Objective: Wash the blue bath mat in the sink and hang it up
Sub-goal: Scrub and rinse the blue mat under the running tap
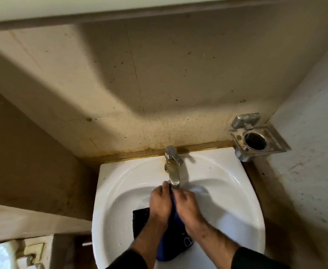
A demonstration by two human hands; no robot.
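The blue bath mat is wet and dark, bunched up inside the white sink. My left hand and my right hand grip the mat's upper fold side by side, pressed close together just under the spout of the metal tap. A dark flat corner of the mat sticks out to the left of my left wrist. The rest of the mat hangs down between my forearms toward the sink's front rim. Whether water runs from the spout cannot be told.
A metal wall holder with a round empty ring is fixed at the right of the sink. Stained beige walls close in behind and on both sides. A ledge and a metal latch lie at the lower left.
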